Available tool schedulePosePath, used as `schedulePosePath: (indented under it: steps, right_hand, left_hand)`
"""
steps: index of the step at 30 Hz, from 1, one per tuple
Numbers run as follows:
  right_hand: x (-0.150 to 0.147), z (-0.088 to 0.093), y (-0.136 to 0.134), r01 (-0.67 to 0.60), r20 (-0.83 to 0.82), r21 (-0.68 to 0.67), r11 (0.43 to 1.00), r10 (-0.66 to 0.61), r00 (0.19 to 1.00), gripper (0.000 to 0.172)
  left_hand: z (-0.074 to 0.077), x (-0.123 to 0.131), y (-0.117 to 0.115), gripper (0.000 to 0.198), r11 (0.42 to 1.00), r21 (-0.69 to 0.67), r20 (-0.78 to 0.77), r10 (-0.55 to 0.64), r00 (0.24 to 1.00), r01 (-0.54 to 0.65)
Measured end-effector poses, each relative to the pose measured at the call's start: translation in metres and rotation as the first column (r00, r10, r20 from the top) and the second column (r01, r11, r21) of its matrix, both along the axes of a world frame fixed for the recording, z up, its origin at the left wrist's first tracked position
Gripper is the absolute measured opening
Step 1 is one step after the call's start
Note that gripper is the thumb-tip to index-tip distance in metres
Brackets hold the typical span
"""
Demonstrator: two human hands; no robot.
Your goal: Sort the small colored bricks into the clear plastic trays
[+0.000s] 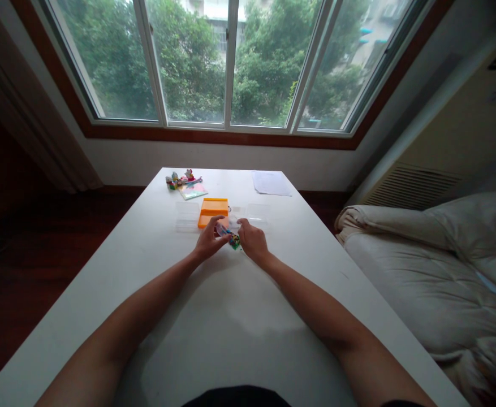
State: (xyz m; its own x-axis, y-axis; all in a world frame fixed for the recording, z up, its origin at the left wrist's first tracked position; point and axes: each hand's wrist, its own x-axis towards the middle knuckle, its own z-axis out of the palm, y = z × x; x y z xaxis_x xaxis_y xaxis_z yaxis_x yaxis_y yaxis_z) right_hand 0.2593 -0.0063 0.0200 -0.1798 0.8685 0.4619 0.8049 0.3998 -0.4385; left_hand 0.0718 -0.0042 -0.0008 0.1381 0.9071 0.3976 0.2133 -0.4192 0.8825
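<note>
My left hand (pixel 210 241) curls thumb and fingers around a small clear container (pixel 221 229), tilted toward the right. Just beyond its lower end is a small heap of multicoloured pieces (pixel 234 242) on the white table (pixel 239 305); they are too small to identify. On the other side of the heap, my right hand (pixel 253 239) has its fingers bent in and pressed together. Whatever may be between those fingertips is too small to make out. An open orange plastic case (pixel 214 212) lies right behind my left hand.
Clear plastic trays stand on both sides of the orange case, one at left (pixel 187 216) and one at right (pixel 258 213). Small colourful figures (pixel 182 179) and a pale card (pixel 193 191) are at the back left. Paper sheets (pixel 271 183) lie back right. A sofa (pixel 426 265) flanks the table.
</note>
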Motion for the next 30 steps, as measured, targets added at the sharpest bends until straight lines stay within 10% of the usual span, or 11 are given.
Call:
schedulePosePath:
  steps: [12,30]
  right_hand:
    - [0.009,-0.008,0.010,-0.024,-0.401,-0.004,1.000,0.021,0.916,0.043]
    - [0.020,-0.011,0.025,-0.288,-0.398,-0.064,0.955,0.240,0.885,0.050]
  left_hand:
    - [-0.010,-0.005,0.008,0.072,0.940,-0.154,0.309,-0.248,0.918,0.306]
    - [-0.011,-0.010,0.012,0.069,0.942,-0.281,0.235,-0.120,0.964,0.185]
